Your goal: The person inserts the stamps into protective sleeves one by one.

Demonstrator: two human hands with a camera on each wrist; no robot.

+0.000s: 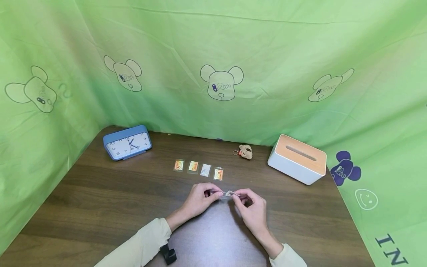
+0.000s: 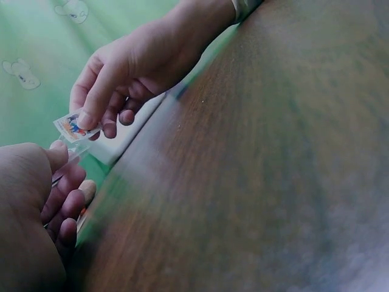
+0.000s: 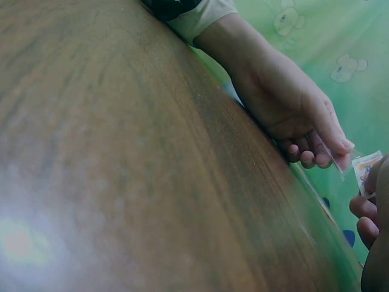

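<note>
Over the middle of the table, both hands meet around a small stamp and its clear sleeve. My right hand (image 1: 254, 210) pinches the stamp (image 2: 74, 126), which has a white border and a coloured picture, between thumb and fingers. A clear plastic sleeve (image 3: 341, 172) is pinched in my left hand (image 1: 198, 200). The stamp's edge is at the sleeve's near end; whether any of it lies inside, I cannot tell. Just beyond the hands, several small sleeved stamps (image 1: 193, 166) lie in a row; one of them, a pale one (image 1: 205, 170), shows mostly white.
A blue alarm clock (image 1: 128, 142) stands at the table's back left. Near the back edge lies a beige skull-shaped keychain (image 1: 246, 152). A white tissue box (image 1: 297, 159) with a wood-coloured top sits at the back right. Green printed cloth (image 1: 173, 74) hangs behind the table.
</note>
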